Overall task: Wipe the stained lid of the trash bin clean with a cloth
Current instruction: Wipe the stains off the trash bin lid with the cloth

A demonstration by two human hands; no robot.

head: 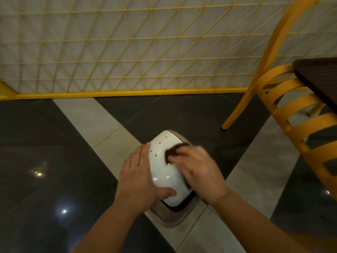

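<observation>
Your left hand (pixel 140 178) is lying flat along the left side of the white lid (pixel 165 172), fingers straight, thumb across its near end. Your right hand (pixel 198 170) is pressing a brown cloth (pixel 174 149) onto the lid's right side, fingers curled over it. The trash bin (pixel 173 217) is standing on the floor, yellow-brown stains (pixel 159 142) dotting the lid's far end.

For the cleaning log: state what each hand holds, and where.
Right hand grips the brown cloth bunched under its fingers; left hand steadies the lid's left edge.
</observation>
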